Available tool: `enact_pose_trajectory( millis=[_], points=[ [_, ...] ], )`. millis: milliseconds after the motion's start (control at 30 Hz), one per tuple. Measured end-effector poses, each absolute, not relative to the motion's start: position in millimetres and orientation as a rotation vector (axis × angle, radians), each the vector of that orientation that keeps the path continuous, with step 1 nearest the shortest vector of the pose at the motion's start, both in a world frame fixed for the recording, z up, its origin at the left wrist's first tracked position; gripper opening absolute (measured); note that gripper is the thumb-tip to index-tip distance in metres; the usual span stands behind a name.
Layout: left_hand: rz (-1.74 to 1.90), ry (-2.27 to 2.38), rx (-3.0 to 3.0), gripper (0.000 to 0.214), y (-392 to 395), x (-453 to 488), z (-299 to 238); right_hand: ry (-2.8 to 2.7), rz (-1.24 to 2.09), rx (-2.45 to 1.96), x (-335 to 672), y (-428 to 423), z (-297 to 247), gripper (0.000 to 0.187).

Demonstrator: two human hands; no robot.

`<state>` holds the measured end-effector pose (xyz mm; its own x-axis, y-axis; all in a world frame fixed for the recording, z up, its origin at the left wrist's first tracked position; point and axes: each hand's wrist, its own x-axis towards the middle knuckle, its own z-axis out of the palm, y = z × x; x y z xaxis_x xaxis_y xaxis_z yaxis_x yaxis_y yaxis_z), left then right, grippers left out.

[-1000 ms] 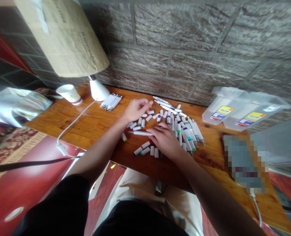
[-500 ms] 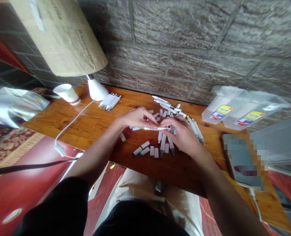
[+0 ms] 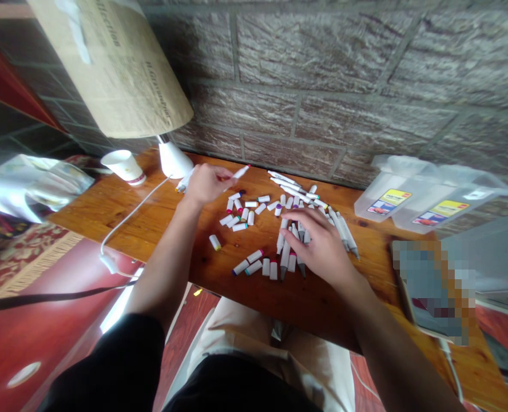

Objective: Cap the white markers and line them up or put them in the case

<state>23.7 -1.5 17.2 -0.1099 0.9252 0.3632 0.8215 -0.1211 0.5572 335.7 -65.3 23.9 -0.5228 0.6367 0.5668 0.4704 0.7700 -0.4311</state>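
Observation:
My left hand is closed round a white marker with a red tip, lifted over the wooden table near a row of capped markers by the lamp base. My right hand rests palm down, fingers curled, on a scattered pile of white markers. What its fingers grip, if anything, is hidden. Loose marker caps with coloured ends lie between the hands. More caps lie near the front edge.
A lamp with a beige shade and white base stands at the back left, its cord trailing off the table. A paper cup sits beside it. Two clear plastic boxes stand at the right against the brick wall.
Both hands held one marker together half a second ago. My left hand has since carried it up and left toward the lamp. My right hand dropped back onto the pile.

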Motion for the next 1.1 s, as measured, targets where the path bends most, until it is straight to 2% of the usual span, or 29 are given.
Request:
enact_pose_trajectory(
  millis=[133,267,400,533,1100],
  points=[
    [0.977,2.433,1.642,0.02,0,3,14,-2.196,0.336,-0.859,335,-63,18,0.014],
    [0.752,2.63,1.417,0.022,-4,3,17,-2.118,0.364,-0.926,338,-61,19,0.012],
    [0.581,2.681,1.326,0.024,-7,8,23,-2.06,0.377,-0.987,340,-60,20,0.011],
    [0.565,2.714,1.291,0.027,-7,11,25,-2.049,0.393,-1.001,340,-60,19,0.011],
    [0.508,2.742,1.351,0.015,-3,8,18,-2.037,0.415,-1.033,338,-59,13,0.013]
  ],
)
